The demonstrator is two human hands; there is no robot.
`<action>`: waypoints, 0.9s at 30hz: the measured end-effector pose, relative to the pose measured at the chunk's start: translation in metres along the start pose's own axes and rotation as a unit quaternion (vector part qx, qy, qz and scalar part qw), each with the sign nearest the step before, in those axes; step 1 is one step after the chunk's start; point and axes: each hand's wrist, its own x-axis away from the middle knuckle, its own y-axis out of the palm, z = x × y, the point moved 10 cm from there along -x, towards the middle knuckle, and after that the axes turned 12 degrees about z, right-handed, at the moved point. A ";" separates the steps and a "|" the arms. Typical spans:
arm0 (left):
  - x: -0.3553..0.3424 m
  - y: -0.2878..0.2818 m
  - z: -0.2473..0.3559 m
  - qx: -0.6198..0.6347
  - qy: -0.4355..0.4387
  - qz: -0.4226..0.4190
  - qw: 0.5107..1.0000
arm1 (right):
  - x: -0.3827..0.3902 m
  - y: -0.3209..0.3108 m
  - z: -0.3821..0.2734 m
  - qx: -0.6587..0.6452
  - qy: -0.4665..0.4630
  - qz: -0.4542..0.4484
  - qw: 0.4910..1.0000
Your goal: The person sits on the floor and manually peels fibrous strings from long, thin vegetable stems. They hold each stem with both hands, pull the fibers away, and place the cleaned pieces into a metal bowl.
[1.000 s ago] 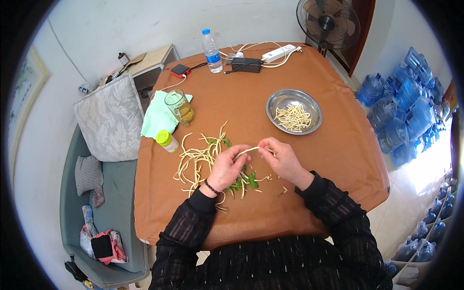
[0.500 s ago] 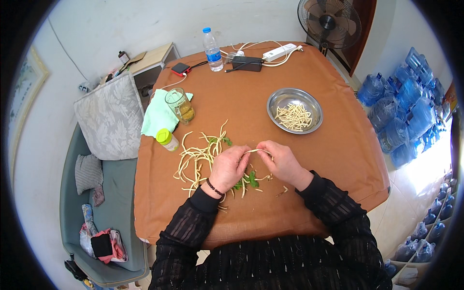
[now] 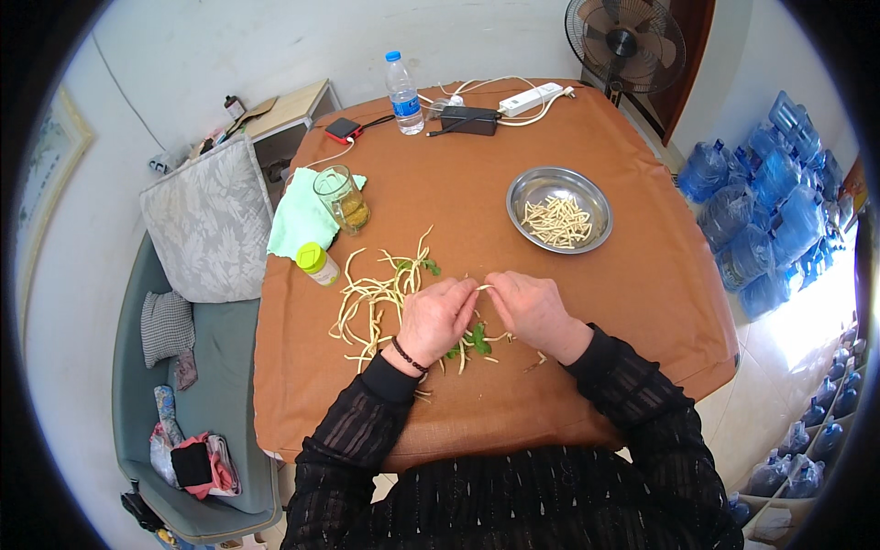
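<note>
Pale, a strand point(image 3: 484, 287) was left of the steel bowl point(image 3: 539, 183), on the person's side, pinched in the closed fingertips of the left hand point(image 3: 434, 321) and right hand point(image 3: 533, 313). These had drawn closer together since a second earlier, baring less of it.

Sheer black sleeves point(image 3: 356, 434), beaded bracelet point(image 3: 408, 358)

A wide fisheye camera, the left of a pair worn on the person's head, looks forward and down across the broad brown-covered table point(image 3: 522, 412). The bare left hand point(image 3: 434, 321) and bare right hand point(image 3: 534, 318) lie near, mid-view; the plain white wall point(image 3: 247, 46) stands farther off, beyond the table.
</note>
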 end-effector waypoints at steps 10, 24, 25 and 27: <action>0.000 -0.007 0.007 -0.005 0.017 0.052 0.998 | 0.005 0.021 0.026 -0.277 0.164 -0.039 0.946; 0.001 -0.030 0.024 0.103 0.051 0.123 0.986 | 0.042 0.048 -0.013 -0.757 0.477 -0.240 0.376; 0.001 -0.029 0.025 0.097 0.046 0.119 0.987 | 0.043 0.047 -0.013 -0.762 0.482 -0.237 0.362; -0.003 -0.022 0.013 0.089 0.015 0.093 0.992 | 0.035 0.048 -0.002 -0.703 0.488 -0.222 0.468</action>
